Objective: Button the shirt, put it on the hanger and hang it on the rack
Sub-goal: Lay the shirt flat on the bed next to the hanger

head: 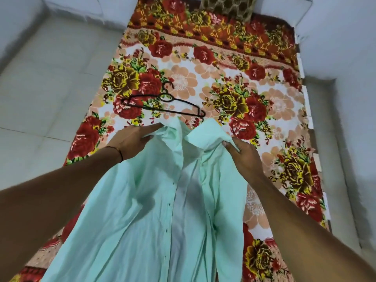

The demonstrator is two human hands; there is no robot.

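A pale mint-green shirt (142,210) hangs spread between my hands above the bed, its front unbuttoned, with a row of dark buttonholes down the left placket. My left hand (132,140) grips the shirt at its left shoulder beside the collar. My right hand (242,155) pinches the right collar side. A dark wire hanger (162,105) lies flat on the bedspread just beyond the collar, hook pointing away from me. No rack shows in the head view.
The bed is covered by a red, yellow and peach floral bedspread (234,82). A brown patterned pillow (227,7) sits at its far end. Pale tiled floor (50,88) lies to the left, and a grey-white wall (345,58) runs along the right.
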